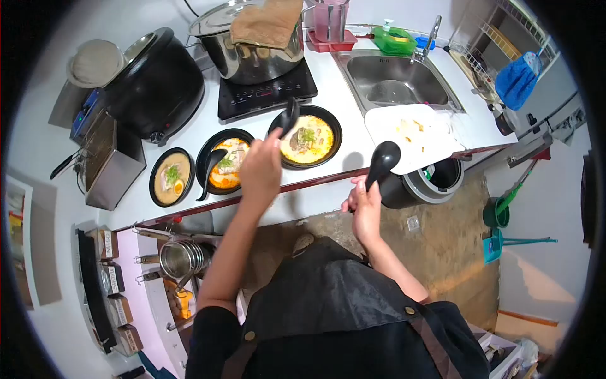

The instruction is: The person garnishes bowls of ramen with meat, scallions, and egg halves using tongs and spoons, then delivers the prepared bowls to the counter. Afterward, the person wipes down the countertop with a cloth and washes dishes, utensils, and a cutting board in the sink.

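black soup spoon [291, 115] in the left fingers' [275, 141] grip, by the left rim of the rightmost ramen bowl [338, 142]; right of that bowl, right fingers [363, 196] grip a second spoon [384, 158]. spoon-placing seems underway, calling for gentle release.

The left arm [230, 256] reaches farther forward, the left hand [260, 170] curled with its back facing up; blur leaves the exact finger placement hard to tell. The right forearm [398, 268] angles inward, the right hand [365, 215] closed, nearer the body.
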`<control>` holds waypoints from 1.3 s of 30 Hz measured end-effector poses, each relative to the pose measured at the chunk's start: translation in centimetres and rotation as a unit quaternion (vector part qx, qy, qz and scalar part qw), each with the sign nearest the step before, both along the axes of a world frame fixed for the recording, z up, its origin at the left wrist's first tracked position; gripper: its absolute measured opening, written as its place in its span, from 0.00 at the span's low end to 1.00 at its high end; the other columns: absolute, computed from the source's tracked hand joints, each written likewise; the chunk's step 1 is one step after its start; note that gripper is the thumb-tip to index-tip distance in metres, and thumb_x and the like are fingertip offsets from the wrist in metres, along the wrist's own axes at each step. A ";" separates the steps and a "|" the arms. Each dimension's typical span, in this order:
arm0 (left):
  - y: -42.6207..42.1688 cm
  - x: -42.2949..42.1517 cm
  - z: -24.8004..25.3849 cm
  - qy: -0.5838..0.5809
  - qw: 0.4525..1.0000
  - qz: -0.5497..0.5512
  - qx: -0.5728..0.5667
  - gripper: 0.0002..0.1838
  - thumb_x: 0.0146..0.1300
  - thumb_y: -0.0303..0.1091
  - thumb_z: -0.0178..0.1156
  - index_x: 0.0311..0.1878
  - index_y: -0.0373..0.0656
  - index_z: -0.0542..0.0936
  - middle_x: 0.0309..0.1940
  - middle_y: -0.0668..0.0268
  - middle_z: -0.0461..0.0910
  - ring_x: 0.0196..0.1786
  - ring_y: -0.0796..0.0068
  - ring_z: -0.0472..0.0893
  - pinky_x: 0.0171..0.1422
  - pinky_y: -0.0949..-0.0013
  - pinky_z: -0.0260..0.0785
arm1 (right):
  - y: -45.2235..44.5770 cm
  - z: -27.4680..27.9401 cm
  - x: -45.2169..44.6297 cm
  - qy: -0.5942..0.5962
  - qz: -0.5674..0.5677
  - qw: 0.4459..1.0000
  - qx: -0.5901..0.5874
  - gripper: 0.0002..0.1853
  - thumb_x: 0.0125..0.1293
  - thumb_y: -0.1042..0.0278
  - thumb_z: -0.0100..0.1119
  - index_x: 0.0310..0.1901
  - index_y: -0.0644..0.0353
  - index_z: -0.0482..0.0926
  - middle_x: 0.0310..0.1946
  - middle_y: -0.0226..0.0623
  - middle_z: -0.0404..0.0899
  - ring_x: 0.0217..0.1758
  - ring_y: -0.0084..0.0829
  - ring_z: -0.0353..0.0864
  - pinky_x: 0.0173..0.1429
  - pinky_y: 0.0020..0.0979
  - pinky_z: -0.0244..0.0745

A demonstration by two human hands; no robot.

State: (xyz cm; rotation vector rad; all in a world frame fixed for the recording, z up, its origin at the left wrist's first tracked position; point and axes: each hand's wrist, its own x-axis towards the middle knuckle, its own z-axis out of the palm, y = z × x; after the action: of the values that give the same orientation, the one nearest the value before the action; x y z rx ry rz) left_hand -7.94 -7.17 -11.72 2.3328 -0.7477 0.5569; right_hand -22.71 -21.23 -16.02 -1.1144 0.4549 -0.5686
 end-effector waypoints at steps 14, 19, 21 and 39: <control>-0.7 7.7 -2.3 -0.073 0.962 -0.089 0.249 0.20 0.57 0.31 0.52 0.54 0.40 0.75 0.36 0.64 0.72 0.40 0.68 0.76 0.44 0.65 0.71 | -1.5 -1.8 6.4 0.020 -0.081 0.988 0.132 0.17 0.72 0.65 0.43 0.60 0.59 0.66 0.30 0.27 0.66 0.28 0.17 0.66 0.30 0.23 0.73; -1.5 13.3 -2.4 0.103 0.975 -0.160 0.113 0.21 0.57 0.31 0.49 0.54 0.36 0.73 0.43 0.50 0.74 0.45 0.54 0.76 0.53 0.58 0.68 | -1.2 -1.3 8.5 0.034 -0.054 0.981 0.181 0.23 0.73 0.65 0.38 0.68 0.51 0.56 0.43 0.31 0.69 0.34 0.23 0.69 0.39 0.36 0.83; -2.7 15.3 -1.7 0.406 0.885 -0.191 0.128 0.24 0.59 0.34 0.44 0.57 0.33 0.69 0.32 0.49 0.77 0.26 0.57 0.79 0.38 0.63 0.74 | -1.3 -1.7 8.8 0.005 0.003 0.964 0.265 0.24 0.73 0.63 0.37 0.69 0.46 0.50 0.44 0.32 0.69 0.31 0.24 0.69 0.39 0.45 0.84; -11.6 0.1 6.4 0.453 0.754 -0.442 0.174 0.26 0.58 0.31 0.44 0.61 0.36 0.67 0.24 0.67 0.74 0.23 0.82 0.73 0.22 0.76 0.67 | 3.3 3.0 -8.9 -0.106 -0.235 0.933 0.252 0.21 0.72 0.58 0.40 0.63 0.56 0.58 0.53 0.36 0.70 0.50 0.29 0.76 0.40 0.43 0.83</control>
State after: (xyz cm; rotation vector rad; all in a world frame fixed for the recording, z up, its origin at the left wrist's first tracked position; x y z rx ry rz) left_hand -7.80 -18.77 -5.32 1.8306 -1.3269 -1.1338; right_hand -31.61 -17.91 -13.01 -0.4387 0.6399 -0.9195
